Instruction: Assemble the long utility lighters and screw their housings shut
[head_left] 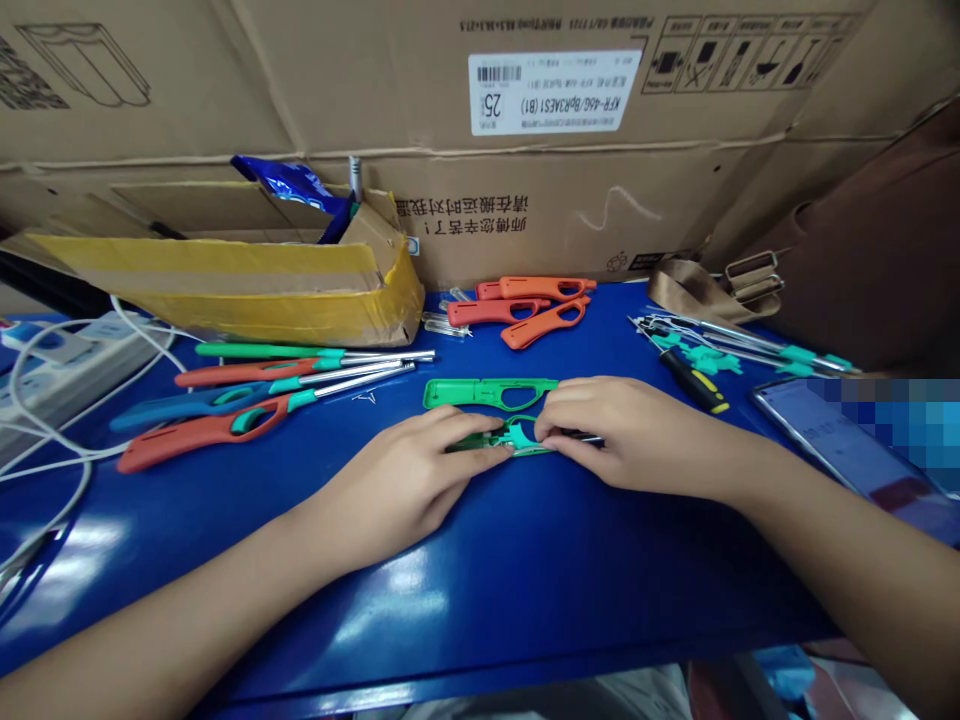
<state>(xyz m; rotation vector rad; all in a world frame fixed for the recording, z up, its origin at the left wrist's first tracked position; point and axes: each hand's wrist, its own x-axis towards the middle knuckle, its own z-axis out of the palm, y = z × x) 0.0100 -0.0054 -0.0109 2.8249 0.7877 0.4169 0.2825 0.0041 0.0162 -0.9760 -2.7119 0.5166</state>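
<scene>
Low on the blue table lies an opened green lighter casing half (480, 441) with teal and white inner parts. Thumb and fingers of my left hand (409, 465) pinch its left end. My right hand (622, 432) grips the right end, where a teal trigger piece (517, 434) and a dark metal rod show between the hands. Just beyond my fingers rests the other green casing half (465, 392), hollow side up, its right tip partly behind my right hand. Small parts inside the casing are too fine to make out.
Several long-necked lighters (217, 430) lie at left by a power strip (67, 370) with white cables. Orange and red casings (544, 325) lie at the back. A screwdriver (694, 380), metal rods with teal pieces (795, 355) and a phone (855, 460) are at right. Cardboard boxes (322, 300) stand behind.
</scene>
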